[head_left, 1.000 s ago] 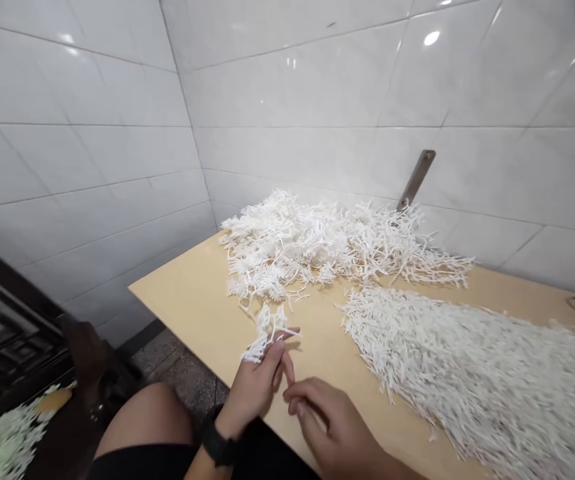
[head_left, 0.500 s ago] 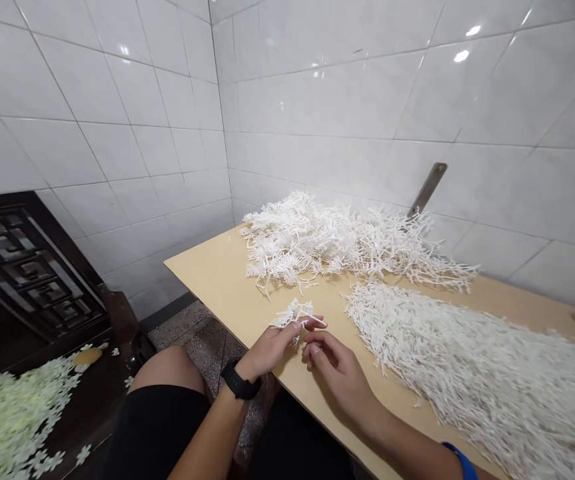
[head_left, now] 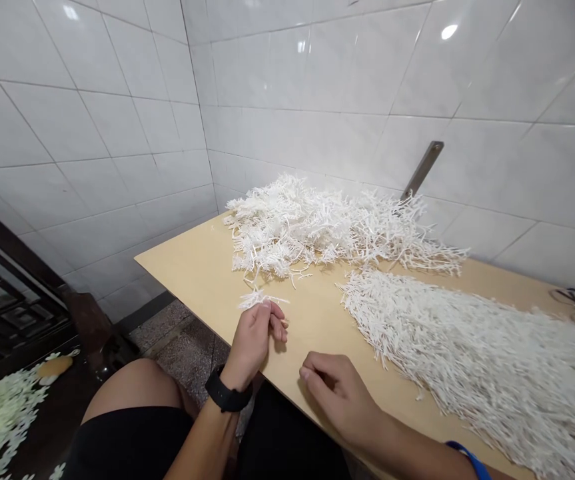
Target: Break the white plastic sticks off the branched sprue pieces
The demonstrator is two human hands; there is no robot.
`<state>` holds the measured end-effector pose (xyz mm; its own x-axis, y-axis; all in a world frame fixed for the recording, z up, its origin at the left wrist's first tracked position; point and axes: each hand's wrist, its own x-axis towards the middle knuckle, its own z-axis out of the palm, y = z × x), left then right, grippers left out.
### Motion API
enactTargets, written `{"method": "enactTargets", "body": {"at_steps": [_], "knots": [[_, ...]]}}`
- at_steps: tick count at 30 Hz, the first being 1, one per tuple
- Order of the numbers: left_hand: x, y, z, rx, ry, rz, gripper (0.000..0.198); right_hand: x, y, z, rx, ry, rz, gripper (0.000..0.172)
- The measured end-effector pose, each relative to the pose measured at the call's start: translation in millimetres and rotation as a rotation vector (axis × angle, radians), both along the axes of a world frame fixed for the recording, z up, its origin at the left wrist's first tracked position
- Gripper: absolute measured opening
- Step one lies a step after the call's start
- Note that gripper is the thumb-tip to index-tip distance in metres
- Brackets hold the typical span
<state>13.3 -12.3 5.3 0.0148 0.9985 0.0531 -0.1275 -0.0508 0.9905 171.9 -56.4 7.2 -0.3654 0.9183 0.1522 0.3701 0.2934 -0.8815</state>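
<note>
Head view: near the middle of the frame, the left hand [head_left: 250, 343] is closed in a pinch, thumb against forefinger, on a small white sprig [head_left: 253, 300] whose prongs fan out just beyond the fingertips — probably gripped by one end so the thin branches stay unbent. Lower and to the right, the right hand [head_left: 340, 393] is loosely curled, well apart from the sprig; whether anything sits inside its fingers I cannot tell.

Just above the sprig in the frame, a tangled heap [head_left: 312, 230] of similar white pieces lies on the bench [head_left: 187, 257], against the tiled wall [head_left: 287, 80]. A flatter pile [head_left: 467, 360] spreads toward the lower right — seemingly set apart to keep the two from mixing, with bare bench before the hands.
</note>
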Motion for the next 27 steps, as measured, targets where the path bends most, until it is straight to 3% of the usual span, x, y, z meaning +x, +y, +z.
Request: {"method": "enactTargets", "body": {"at_steps": [4,7,9,11,14,16,17,19,21,27], "knots": [[2.7,-0.5,-0.6,0.028,0.019,-0.094,0.039,14.9,10.7,-2.4,0.288,-0.248,-0.135,0.023],[4.0,-2.2,0.6,0.037,-0.031,-0.115,0.043,25.5,24.0,-6.3,0.417,-0.387,-0.281,0.033],[3.7,-2.9,1.3,0.043,-0.031,-0.106,0.043,26.1,26.7,-6.7,0.439,-0.354,-0.329,0.039],[2.9,-3.3,1.6,0.059,-0.004,-0.089,0.043,21.7,25.2,-4.8,0.357,-0.2,-0.315,0.036],[1.5,-3.9,0.4,0.087,0.036,-0.078,0.043,14.2,25.7,-1.7,-0.012,0.109,-0.258,0.031],[0.7,-4.2,-1.2,0.094,0.043,-0.104,0.043,13.8,31.2,-1.8,-0.213,0.229,-0.333,0.039],[0.4,-4.4,-2.0,0.095,0.043,-0.122,0.043,15.0,34.4,-2.6,-0.238,0.253,-0.408,0.044],[-0.4,-5.0,-2.8,0.109,0.06,-0.151,0.041,18.2,38.7,-4.5,-0.169,0.253,-0.54,0.051],[-0.8,-5.9,-2.4,0.139,0.119,-0.19,0.039,19.4,37.2,-5.6,-0.043,0.242,-0.574,0.048],[-2.4,-9.1,3.7,0.202,0.351,-0.355,0.034,12.4,14.1,-0.1,0.511,0.105,-0.31,0.031]]}}
